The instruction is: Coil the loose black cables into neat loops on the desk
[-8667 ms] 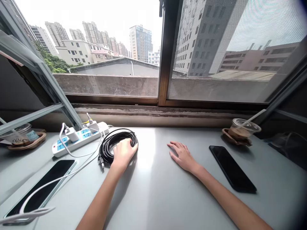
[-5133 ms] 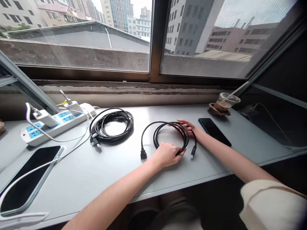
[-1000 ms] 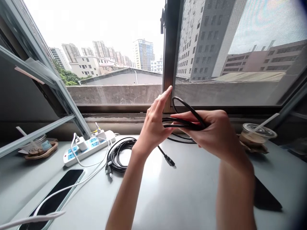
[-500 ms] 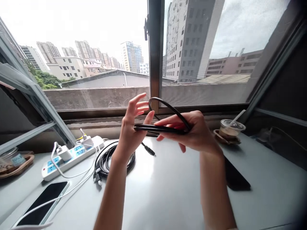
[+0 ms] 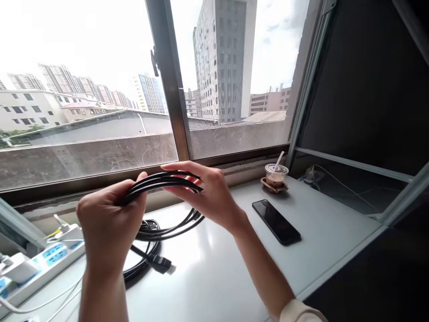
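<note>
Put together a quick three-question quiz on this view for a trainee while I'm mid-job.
1. Short answer: which hand is closed around the raised black cable coil?

2. Multiple choice: what stands in the brown carton holder near the window?
a) a phone
b) a lidded cup
c) a charger

3. True or false: a second black coil lies on the table.

Key: 1. The left hand. 2. b. 3. True.

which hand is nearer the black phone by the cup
Right: the right hand is raised left of the black phone; the left hand is farther left, gripping the coiled cable.
</note>
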Available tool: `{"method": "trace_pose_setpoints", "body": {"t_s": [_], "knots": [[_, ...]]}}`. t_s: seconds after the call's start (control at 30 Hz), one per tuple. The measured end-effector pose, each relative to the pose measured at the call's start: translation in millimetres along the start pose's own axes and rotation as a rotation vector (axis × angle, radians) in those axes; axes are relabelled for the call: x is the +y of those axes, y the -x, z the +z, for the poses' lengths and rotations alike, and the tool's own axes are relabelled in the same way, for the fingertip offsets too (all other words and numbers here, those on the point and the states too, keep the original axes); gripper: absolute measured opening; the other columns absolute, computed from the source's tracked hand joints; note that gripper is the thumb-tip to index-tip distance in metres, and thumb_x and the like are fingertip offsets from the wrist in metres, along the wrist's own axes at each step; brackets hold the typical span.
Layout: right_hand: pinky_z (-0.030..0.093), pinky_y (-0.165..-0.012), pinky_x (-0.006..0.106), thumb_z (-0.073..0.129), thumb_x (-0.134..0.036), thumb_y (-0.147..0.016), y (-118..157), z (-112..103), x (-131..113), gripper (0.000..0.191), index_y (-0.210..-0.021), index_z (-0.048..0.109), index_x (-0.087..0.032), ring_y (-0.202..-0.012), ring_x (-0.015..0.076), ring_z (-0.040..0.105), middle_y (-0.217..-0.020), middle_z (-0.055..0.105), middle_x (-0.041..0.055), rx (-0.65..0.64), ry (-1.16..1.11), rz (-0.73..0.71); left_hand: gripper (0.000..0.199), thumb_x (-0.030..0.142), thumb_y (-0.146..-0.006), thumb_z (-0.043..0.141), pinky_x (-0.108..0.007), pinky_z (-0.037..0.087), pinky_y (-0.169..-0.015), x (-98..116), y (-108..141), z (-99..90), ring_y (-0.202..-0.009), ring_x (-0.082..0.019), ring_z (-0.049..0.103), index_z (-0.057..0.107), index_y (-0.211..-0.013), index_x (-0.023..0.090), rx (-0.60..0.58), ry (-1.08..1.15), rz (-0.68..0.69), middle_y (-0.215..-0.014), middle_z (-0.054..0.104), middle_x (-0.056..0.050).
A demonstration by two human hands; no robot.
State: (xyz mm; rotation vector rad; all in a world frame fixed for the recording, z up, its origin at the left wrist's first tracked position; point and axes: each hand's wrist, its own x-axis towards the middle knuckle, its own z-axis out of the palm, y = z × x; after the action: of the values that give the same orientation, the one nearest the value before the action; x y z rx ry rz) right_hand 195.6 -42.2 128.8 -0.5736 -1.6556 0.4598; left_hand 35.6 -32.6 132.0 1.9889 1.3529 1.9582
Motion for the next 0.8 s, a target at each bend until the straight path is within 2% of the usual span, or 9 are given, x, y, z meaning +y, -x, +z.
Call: {"method": "trace_pose_setpoints", "body": {"t_s": [0.1,0.17,0.23,0.3,0.37,0.43,0.53,0.63,0.8], "knots": [[0.051,-0.063,0.02,0.063,-0.028,-0.08,2,11,-1,0.018,-0.097,0.066,-0.021,-0.068,0.0108,0.065,-0.083,0.069,-0.0003,-0.006,0.119,0.083,0.036,0.032,-0.07,0.065,-0.023,0.02,-0.048,15,7,-5.3,-0.048,-0.006,0.024,0.047,-0.045,0.014,0.113,-0.147,0.094,-0.046,0.022,0.005],[0.047,-0.049,0.018,0.065,-0.032,-0.078,3,13,0,0.014,-0.079,0.065,-0.018,-0.052,0.0093,0.06,-0.062,0.063,-0.0025,-0.059,0.032,0.159,0.032,0.033,-0.073,0.063,-0.023,0.022,-0.049,27,12,-8.3,-0.049,-0.006,0.027,0.049,-0.05,0.015,0.144,-0.178,0.084,-0.046,0.026,0.005],[0.039,-0.037,0.017,0.065,-0.037,-0.077,4,11,4,0.027,-0.06,0.058,-0.017,-0.04,0.0078,0.053,-0.05,0.056,-0.0036,-0.126,-0.127,0.201,0.028,0.03,-0.073,0.063,-0.023,0.023,-0.05,35,16,-7.8,-0.05,-0.006,0.03,0.051,-0.053,0.016,0.15,-0.188,0.083,-0.047,0.03,0.005],[0.031,-0.031,0.017,0.063,-0.04,-0.077,3,9,9,0.037,-0.05,0.052,-0.017,-0.033,0.0059,0.045,-0.044,0.051,-0.0042,-0.128,-0.225,0.187,0.023,0.025,-0.071,0.064,-0.023,0.022,-0.049,32,15,-1.4,-0.048,-0.006,0.029,0.052,-0.053,0.017,0.168,-0.16,0.122,-0.046,0.029,0.006],[0.027,-0.029,0.017,0.064,-0.041,-0.075,1,9,12,0.04,-0.046,0.05,-0.017,-0.03,0.0049,0.04,-0.039,0.047,-0.0048,-0.043,-0.237,0.168,0.025,0.02,-0.068,0.065,-0.023,0.02,-0.047,20,10,10.4,-0.046,-0.005,0.026,0.048,-0.049,0.017,0.226,-0.072,0.119,-0.044,0.024,0.006],[0.024,-0.027,0.018,0.066,-0.045,-0.072,0,12,13,0.043,-0.044,0.048,-0.018,-0.028,0.0048,0.037,-0.037,0.044,-0.0052,0.065,-0.252,0.212,0.034,0.019,-0.07,0.062,-0.023,0.022,-0.046,3,3,23.4,-0.045,-0.005,0.028,0.039,-0.045,0.016,0.238,0.118,-0.041,-0.043,0.026,0.006],[0.02,-0.025,0.019,0.065,-0.051,-0.071,0,17,10,0.049,-0.041,0.044,-0.019,-0.024,0.0044,0.033,-0.035,0.042,-0.0056,0.2,-0.304,0.269,0.04,0.026,-0.076,0.056,-0.023,0.033,-0.048,-13,-7,34.5,-0.042,-0.007,0.04,0.035,-0.044,0.018,-0.042,0.53,-0.407,-0.041,0.031,0.006],[0.023,-0.026,0.02,0.066,-0.05,-0.071,0,17,7,0.049,-0.04,0.043,-0.019,-0.024,0.0041,0.033,-0.034,0.042,-0.0057,0.248,-0.287,0.207,0.048,0.031,-0.077,0.057,-0.023,0.035,-0.045,-9,-11,32.6,-0.036,-0.007,0.041,0.029,-0.041,0.018,-0.213,0.741,-0.495,-0.035,0.025,0.006],[0.031,-0.028,0.021,0.062,-0.047,-0.074,-4,17,21,0.051,-0.037,0.039,-0.02,-0.024,0.0045,0.031,-0.031,0.038,-0.006,0.276,-0.385,0.189,0.057,0.032,-0.079,0.056,-0.022,0.013,-0.03,15,2,35.2,-0.025,-0.002,0.014,0.014,-0.043,0.016,-0.06,0.859,-0.503,-0.032,0.013,0.007]]}}
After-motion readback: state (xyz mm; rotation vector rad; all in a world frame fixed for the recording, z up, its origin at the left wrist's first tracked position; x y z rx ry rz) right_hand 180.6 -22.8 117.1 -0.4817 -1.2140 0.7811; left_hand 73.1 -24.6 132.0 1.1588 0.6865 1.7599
